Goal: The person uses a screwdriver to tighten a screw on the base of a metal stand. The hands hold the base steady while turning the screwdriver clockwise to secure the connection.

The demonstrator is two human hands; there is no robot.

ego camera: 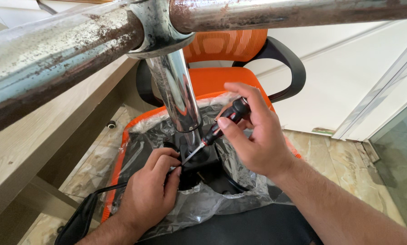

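An orange office chair (122, 149) lies upside down with clear plastic wrap (203, 204) over its seat underside. A chrome gas cylinder (174, 90) rises from the black seat mechanism (199, 170) to a rusty metal star base (76, 41) close to the camera. My right hand (253, 136) grips a black and red screwdriver (224, 121), its tip angled down to the mechanism. My left hand (151, 186) pinches at the mechanism right beside the screwdriver tip; what its fingers hold is hidden.
A second orange mesh chair with black armrests (285, 59) stands upright behind. A light wooden desk (40, 131) runs along the left. A white wall and glass door frame (380, 100) are at the right. Marble-patterned tiles (330, 154) cover the floor.
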